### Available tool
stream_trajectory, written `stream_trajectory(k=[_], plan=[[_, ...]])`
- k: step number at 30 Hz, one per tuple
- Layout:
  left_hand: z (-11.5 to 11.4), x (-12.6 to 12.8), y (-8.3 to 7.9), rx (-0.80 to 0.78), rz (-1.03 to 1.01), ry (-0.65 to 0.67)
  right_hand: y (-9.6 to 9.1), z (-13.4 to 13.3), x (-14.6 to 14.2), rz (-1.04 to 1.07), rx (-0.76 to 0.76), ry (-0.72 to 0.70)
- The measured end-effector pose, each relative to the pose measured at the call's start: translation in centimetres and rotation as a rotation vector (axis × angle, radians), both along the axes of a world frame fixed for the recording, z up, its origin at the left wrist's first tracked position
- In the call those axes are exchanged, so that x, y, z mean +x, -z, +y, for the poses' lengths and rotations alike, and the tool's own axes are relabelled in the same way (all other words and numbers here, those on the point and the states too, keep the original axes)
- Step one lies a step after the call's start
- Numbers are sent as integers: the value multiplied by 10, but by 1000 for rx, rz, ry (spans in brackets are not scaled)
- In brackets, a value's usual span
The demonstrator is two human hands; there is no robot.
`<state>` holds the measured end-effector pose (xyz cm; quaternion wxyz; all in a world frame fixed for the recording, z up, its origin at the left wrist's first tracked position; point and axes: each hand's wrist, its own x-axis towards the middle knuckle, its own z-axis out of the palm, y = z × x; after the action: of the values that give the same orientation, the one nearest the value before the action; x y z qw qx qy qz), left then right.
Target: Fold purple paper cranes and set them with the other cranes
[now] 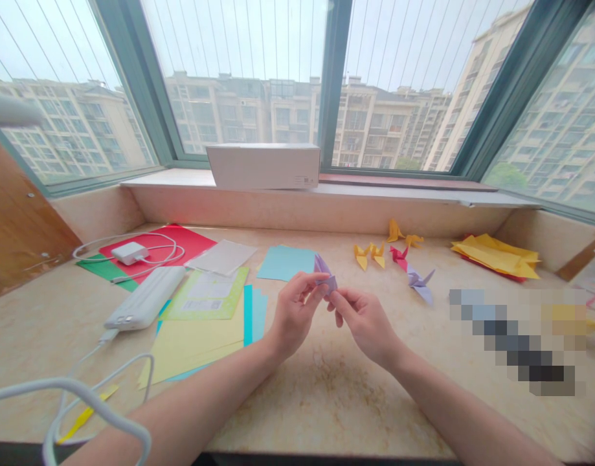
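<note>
Both my hands meet above the middle of the stone counter (326, 388), pinching a small folded piece of lilac paper (325, 273). My left hand (294, 314) grips it from the left with thumb and fingers closed on its edge. My right hand (362, 317) pinches its lower right corner. Several finished paper cranes lie beyond: yellow ones (369, 254), an orange one (395, 230), a red one (399, 255) and a lilac one (420, 283).
Loose coloured sheets (204, 336) cover the counter at left, with a white power bank (144, 298), a charger (129, 252) and cables. A light blue sheet (286, 263) lies ahead. A yellow paper stack (496, 257) sits far right. A white box (263, 166) rests on the windowsill.
</note>
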<state>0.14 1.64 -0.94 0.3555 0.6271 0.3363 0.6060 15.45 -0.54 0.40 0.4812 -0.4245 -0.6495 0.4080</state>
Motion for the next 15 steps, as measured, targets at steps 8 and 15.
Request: stream_trajectory(k=[8, 15], plan=[[2, -1, 1, -4, 12, 32, 0, -1, -1, -40, 42, 36], [5, -4, 1, 60, 43, 14, 5, 9, 2, 292, -241, -211]])
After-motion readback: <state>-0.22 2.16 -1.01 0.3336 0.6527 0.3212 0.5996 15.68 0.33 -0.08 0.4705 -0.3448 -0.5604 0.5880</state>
